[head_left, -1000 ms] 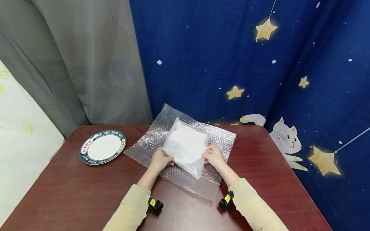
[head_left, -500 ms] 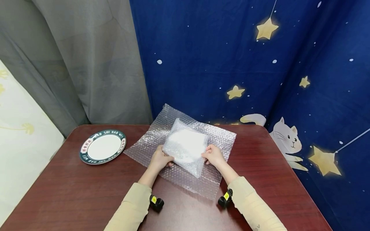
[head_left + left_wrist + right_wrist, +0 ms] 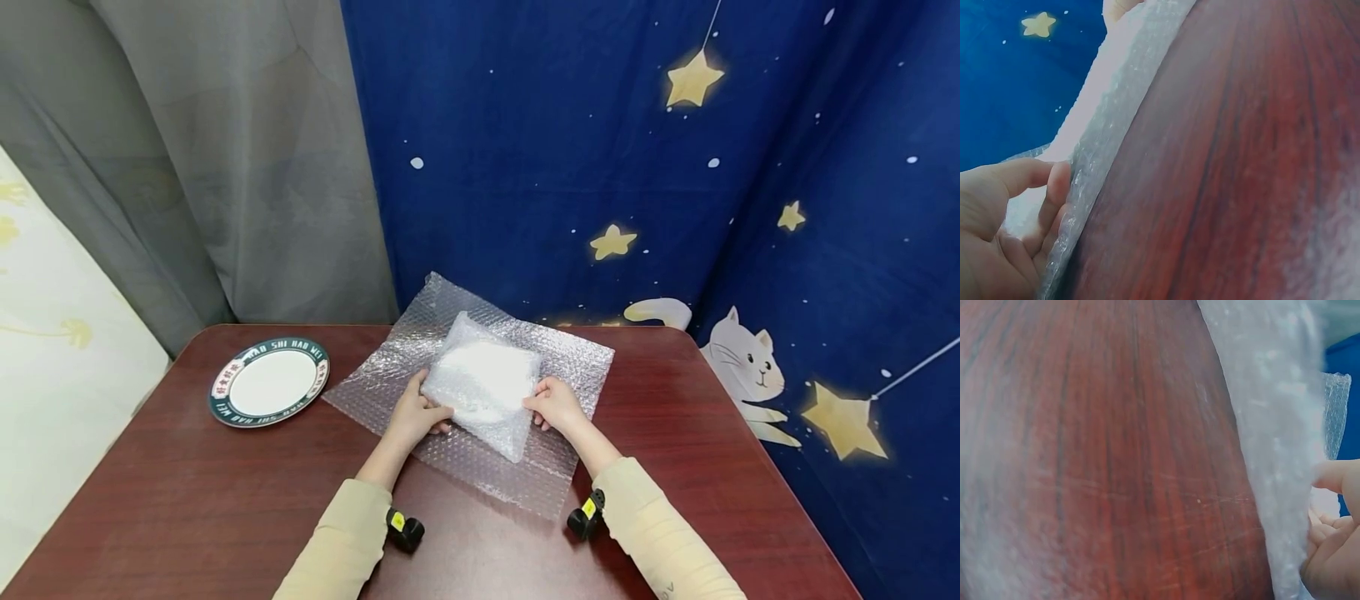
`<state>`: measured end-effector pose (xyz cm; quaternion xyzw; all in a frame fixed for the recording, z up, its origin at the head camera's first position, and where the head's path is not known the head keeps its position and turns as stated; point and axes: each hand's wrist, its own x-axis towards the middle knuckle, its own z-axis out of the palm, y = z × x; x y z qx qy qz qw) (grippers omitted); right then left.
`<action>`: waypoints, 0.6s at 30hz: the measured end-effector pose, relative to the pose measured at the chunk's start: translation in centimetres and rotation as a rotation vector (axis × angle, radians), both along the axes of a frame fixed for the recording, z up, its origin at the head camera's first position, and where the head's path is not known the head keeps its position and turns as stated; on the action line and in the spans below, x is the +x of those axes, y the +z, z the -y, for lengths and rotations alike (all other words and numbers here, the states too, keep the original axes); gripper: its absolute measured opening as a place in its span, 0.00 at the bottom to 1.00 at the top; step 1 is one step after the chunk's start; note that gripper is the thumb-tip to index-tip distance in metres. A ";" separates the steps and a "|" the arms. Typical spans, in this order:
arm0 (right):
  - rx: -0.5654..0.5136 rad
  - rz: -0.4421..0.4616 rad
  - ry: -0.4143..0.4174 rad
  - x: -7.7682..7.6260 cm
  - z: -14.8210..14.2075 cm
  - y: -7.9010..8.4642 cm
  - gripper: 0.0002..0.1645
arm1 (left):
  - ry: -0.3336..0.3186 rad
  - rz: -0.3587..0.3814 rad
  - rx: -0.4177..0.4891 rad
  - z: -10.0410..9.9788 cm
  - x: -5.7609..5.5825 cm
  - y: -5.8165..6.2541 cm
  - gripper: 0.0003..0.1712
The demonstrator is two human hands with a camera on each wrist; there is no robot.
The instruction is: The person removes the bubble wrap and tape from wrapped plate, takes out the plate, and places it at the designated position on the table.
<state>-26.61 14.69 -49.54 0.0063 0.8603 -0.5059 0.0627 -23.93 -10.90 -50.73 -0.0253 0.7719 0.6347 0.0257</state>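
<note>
A flat white packet in bubble wrap (image 3: 483, 379) lies over a larger, spread-out sheet of bubble wrap (image 3: 573, 346) in the middle of the table. Glare hides what is inside the packet. At its lower left edge my left hand (image 3: 412, 412) pinches it, thumb on top and a finger stretched along the side. My right hand (image 3: 557, 406) pinches the right edge between thumb and fingers. Close up in the left wrist view, the left thumb and fingertips meet at the wrap's edge. The right wrist view shows the wrap's clear border beside the right hand (image 3: 1338, 531).
A round plate (image 3: 273, 382) with a white centre and dark green lettered rim lies left on the dark red wooden table (image 3: 225, 500). The sheet reaches the table's back edge, close to the blue star-patterned curtain (image 3: 525, 167). A grey curtain (image 3: 300, 208) hangs behind the plate.
A finger of my left hand has stretched further up along the packet's left side. Both hands keep their hold in nearly the same place; the packet has barely shifted.
</note>
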 end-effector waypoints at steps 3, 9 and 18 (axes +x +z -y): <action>0.034 -0.017 0.003 0.0 0.0 0.1 0.12 | -0.015 -0.009 0.048 0.1 0.1 0.0 0.52; 0.096 -0.041 0.016 0.1 -0.1 0.0 0.14 | -0.031 0.003 0.080 0.3 0.1 0.0 0.50; 0.230 -0.045 0.037 0.2 0.1 1.0 0.17 | -0.005 0.038 0.070 0.3 -0.1 -0.1 0.40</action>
